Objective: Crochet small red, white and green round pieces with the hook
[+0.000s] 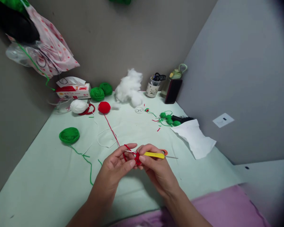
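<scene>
My left hand (118,164) pinches a small red crochet piece (137,159), with red yarn (112,129) looped over its forefinger and running back to a red yarn ball (104,107). My right hand (153,167) grips a yellow-handled crochet hook (153,154), whose metal tip points left into the red piece. Both hands hover above the pale green table (49,183), fingers closed.
A green yarn ball (69,135) lies at left with a trailing strand. Further back are a white ball (78,106), two green balls (97,93), a tissue box (73,91), white stuffing (130,86), a pen cup (153,89), a bottle (176,75), small green pieces (169,119) and white paper (195,137).
</scene>
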Motion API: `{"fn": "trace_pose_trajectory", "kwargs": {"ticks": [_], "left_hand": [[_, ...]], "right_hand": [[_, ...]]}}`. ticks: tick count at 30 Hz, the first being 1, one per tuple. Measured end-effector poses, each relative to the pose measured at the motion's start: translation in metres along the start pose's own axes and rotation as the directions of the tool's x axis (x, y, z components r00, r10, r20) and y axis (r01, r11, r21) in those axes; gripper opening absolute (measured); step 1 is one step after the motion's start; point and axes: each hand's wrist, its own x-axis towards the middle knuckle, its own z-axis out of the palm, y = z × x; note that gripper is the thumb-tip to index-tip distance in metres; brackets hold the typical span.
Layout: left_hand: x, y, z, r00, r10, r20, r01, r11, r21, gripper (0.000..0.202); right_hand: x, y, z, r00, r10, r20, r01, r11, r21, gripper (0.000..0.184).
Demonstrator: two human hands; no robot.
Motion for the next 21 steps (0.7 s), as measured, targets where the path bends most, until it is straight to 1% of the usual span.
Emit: {"fn": "trace_pose_trajectory", "kwargs": {"ticks": [5,9,11,16,19,21], "left_hand": [[0.001,-0.002,-0.002,0.999,0.049,-0.012,-0.048,0.997,0.068,0.034],[0.001,0.0,-0.002,0.997,0.072,-0.04,-0.065,0.987,0.145,0.031],[0.001,0.001,-0.001,0.995,0.077,-0.056,-0.066,0.98,0.189,0.034],[0.0,0.002,0.007,0.981,0.108,-0.163,-0.077,0.98,0.182,0.042],[-0.001,0.004,0.011,0.978,0.105,-0.178,-0.068,0.977,0.201,0.043],[-0.001,0.006,0.01,0.981,0.094,-0.171,-0.054,0.973,0.223,0.042]], "right_hand": [[-0.001,0.002,-0.002,0.994,-0.108,0.005,0.108,0.989,-0.104,0.018],[-0.003,0.001,-0.004,0.972,-0.232,0.028,0.23,0.932,-0.28,0.007],[-0.004,0.0,-0.003,0.964,-0.262,0.045,0.261,0.905,-0.336,0.006],[-0.004,0.0,-0.003,0.968,-0.246,0.042,0.245,0.9,-0.361,0.008],[-0.003,0.001,-0.006,0.974,-0.223,0.046,0.225,0.905,-0.362,0.006],[-0.002,0.002,-0.008,0.982,-0.18,0.049,0.186,0.923,-0.337,0.006]]}}
